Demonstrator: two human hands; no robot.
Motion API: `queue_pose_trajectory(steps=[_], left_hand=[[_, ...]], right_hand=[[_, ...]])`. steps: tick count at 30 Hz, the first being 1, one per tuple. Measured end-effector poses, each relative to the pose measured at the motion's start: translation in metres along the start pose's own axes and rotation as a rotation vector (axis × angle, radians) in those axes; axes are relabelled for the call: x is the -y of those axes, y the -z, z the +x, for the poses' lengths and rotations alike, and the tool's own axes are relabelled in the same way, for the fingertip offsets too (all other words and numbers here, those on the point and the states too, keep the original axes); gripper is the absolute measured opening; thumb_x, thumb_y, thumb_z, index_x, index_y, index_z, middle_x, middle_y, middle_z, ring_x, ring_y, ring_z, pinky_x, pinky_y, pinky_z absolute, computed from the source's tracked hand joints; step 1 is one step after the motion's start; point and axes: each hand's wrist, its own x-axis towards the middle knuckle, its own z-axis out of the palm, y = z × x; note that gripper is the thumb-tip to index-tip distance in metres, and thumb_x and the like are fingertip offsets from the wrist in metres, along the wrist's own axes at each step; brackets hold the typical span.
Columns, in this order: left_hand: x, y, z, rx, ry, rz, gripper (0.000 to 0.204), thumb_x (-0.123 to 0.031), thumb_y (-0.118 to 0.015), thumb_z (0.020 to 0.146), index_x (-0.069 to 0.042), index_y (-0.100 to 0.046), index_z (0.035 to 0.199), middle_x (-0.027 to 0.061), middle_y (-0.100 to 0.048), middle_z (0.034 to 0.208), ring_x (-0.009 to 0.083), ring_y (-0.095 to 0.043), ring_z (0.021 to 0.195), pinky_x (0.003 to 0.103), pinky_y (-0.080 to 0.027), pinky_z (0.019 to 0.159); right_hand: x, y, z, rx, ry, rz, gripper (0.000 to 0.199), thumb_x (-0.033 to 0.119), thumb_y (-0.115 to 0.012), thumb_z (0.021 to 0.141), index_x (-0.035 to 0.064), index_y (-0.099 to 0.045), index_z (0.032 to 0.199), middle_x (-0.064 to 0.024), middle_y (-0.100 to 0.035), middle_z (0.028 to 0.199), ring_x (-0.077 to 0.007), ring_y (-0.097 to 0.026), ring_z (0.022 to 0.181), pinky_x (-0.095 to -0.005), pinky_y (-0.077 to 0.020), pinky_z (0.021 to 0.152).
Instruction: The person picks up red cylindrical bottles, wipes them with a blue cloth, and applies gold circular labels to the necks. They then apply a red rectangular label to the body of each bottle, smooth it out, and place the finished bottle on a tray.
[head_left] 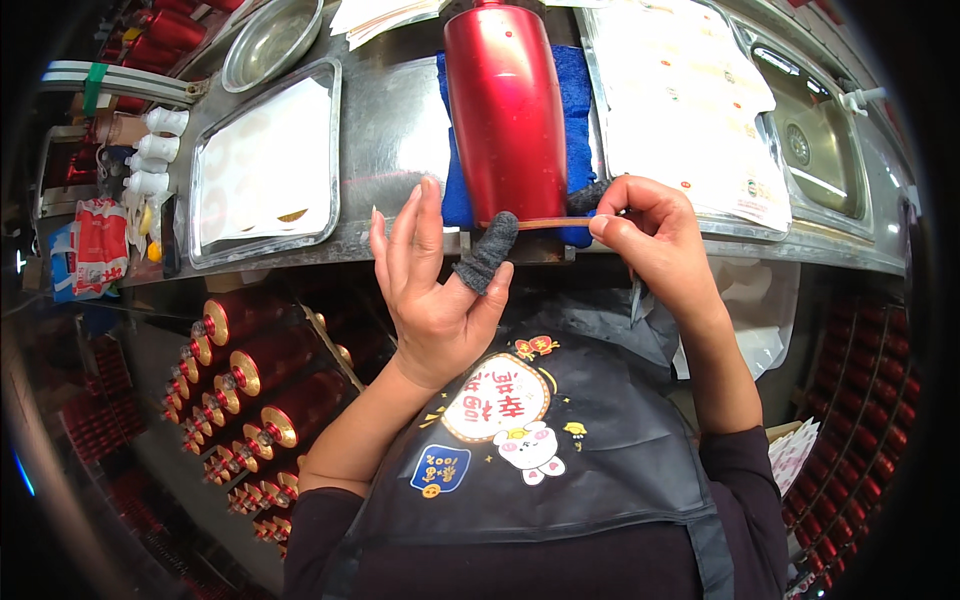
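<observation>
A shiny red metallic bottle (503, 110) lies on a folded blue cloth (575, 80), its near end toward me. A thin brownish strip (552, 223) runs across that near end. My right hand (660, 235) pinches the strip's right end between thumb and fingers. My left hand (432, 275) has its fingers spread; a dark grey knitted finger sleeve (487, 252) covers its index finger, whose tip rests at the strip's left end against the bottle. Another dark grey knitted piece (588, 197) shows beside my right hand; whether a finger is inside it I cannot tell.
Left on the metal counter (385, 170) sits a tray (265, 165) with a white sheet, a round metal bowl (270, 45) behind it. On the right, printed white sheets (685, 120) lie beside a sink (800, 130). Racks of red bottles (250, 370) stand below, left and right.
</observation>
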Motion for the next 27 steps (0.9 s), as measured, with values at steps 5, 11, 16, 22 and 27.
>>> queue_pose_trajectory(steps=[5,11,16,22,27], left_hand=[[-0.004,0.009,0.016,0.057,-0.065,0.054,0.028,-0.016,-0.078,0.077,-0.009,-0.078,0.105,0.0288,-0.040,0.157,0.0456,-0.049,0.135,0.068,-0.023,0.113],[-0.013,0.002,0.038,0.083,-0.150,0.118,0.026,-0.018,-0.083,0.070,-0.011,-0.079,0.095,0.0283,-0.045,0.154,0.0486,-0.048,0.137,0.070,-0.025,0.111],[-0.002,-0.020,0.050,-0.056,-0.050,-0.011,0.053,-0.019,-0.087,0.067,-0.001,-0.072,0.115,0.0286,-0.048,0.151,0.0455,-0.053,0.133,0.067,-0.032,0.111],[0.014,-0.017,0.019,-0.062,0.212,-0.366,0.064,-0.013,-0.091,0.070,0.003,-0.066,0.127,0.0253,-0.052,0.149,0.0384,-0.056,0.134,0.062,-0.031,0.115],[0.016,-0.013,-0.012,-0.065,0.109,-0.278,0.049,-0.013,-0.087,0.076,0.003,-0.071,0.119,0.0279,-0.050,0.149,0.0402,-0.054,0.136,0.062,-0.028,0.117]], right_hand=[[-0.004,0.001,0.002,0.025,0.010,0.013,0.010,0.008,-0.070,0.089,0.0044,-0.062,0.083,0.0075,-0.056,0.074,0.0023,-0.044,0.061,-0.0170,-0.0310,0.052],[-0.004,-0.005,0.003,0.027,-0.039,0.038,0.010,0.005,-0.071,0.089,0.0031,-0.063,0.084,0.0075,-0.056,0.078,0.0020,-0.045,0.066,-0.0175,-0.0326,0.056],[-0.001,-0.006,0.003,0.023,-0.024,-0.019,0.011,0.007,-0.071,0.089,0.0029,-0.063,0.082,0.0075,-0.055,0.077,0.0017,-0.044,0.065,-0.0183,-0.0330,0.056],[0.015,-0.002,0.000,0.082,-0.074,-0.032,0.010,0.007,-0.071,0.088,0.0030,-0.063,0.082,0.0069,-0.054,0.076,0.0019,-0.044,0.065,-0.0181,-0.0322,0.056],[0.028,0.003,-0.008,0.052,-0.027,-0.074,0.010,0.006,-0.071,0.087,0.0034,-0.062,0.081,0.0071,-0.053,0.076,0.0020,-0.044,0.065,-0.0179,-0.0317,0.057]])
